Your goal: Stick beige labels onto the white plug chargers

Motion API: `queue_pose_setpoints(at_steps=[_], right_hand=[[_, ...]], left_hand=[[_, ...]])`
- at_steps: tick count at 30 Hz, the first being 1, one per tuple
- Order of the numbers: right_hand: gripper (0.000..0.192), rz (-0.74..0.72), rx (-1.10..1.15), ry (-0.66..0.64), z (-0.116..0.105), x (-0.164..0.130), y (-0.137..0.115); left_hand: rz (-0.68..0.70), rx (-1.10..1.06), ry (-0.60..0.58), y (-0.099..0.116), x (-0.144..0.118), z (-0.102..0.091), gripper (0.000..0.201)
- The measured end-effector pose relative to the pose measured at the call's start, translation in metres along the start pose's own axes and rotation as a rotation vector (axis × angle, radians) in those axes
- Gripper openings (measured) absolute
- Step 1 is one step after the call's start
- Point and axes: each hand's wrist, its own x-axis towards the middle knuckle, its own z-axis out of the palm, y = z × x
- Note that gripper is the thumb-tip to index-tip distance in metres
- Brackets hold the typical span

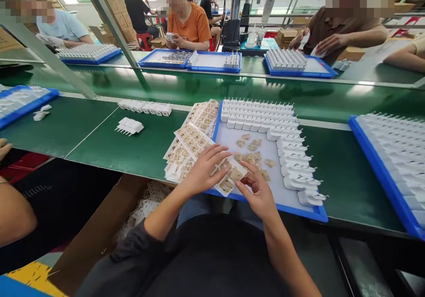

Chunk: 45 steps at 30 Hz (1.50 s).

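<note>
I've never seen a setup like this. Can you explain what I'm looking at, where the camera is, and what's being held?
There's no machine doing the handling here, just a person's bare hands. The single picture comes from a camera worn on their head, looking forward and down.

The left hand holds a small white sheet with tan cutouts. The right hand has its fingers at the sheet's right edge; their exact grip is hard to make out.

On the green workbench, a blue-rimmed tray holds loose tan pieces and rows of white pronged casings. Left of it lies a pile of similar sheets. Other people sit across the bench.
</note>
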Motion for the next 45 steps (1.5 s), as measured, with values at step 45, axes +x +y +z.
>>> queue_pose_setpoints(at_steps=[45], right_hand=[[0.022,-0.473,-0.417,0.117,0.014,0.006,-0.052]], left_hand=[[0.364,0.065,0.113,0.010,0.002,-0.033,0.018]])
